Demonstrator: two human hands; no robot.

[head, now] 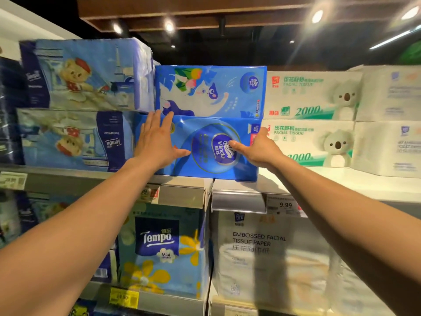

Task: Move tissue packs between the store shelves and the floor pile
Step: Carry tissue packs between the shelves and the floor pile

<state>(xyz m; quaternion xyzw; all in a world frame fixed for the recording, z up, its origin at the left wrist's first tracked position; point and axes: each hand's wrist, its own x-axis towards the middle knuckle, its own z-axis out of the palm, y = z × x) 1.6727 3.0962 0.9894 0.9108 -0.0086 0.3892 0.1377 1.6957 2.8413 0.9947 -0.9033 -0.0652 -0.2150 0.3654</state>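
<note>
Film is what we meet first on the blue plastic-wrapped Vinda tissue pack (205,160), which lies on the grey metal upper shelf (184,192) as the lower of a stack of two, its front at the shelf's edge and a blue cat-printed tissue pack (209,90) resting on top of it. We judge it light for its bulk and soft, so it will dent under the fingers, and the glossy wrap looks slippery. A flat palm alone may slide, so we think the short ends are the places to take hold, one hand on each, squeezing inward. The load above matters too: drawn out carelessly, the lower pack could drag the upper one forward. Our left hand (157,140) lies open and flat on the front face near the left end, fingers straight and spread, tips at the seam between the two packs. Our right hand (262,149) is at the right end, thumb stretched across the front onto the round logo. Its fingers pass out of sight toward the white koala-printed facial tissue packs (307,142), so we cannot tell whether they curl round the end. The pack's depth, its rear and its left end against the pale blue bear-printed packs (75,137) are hidden, the sides of the view are blurred, and the floor pile is not in view.
</note>
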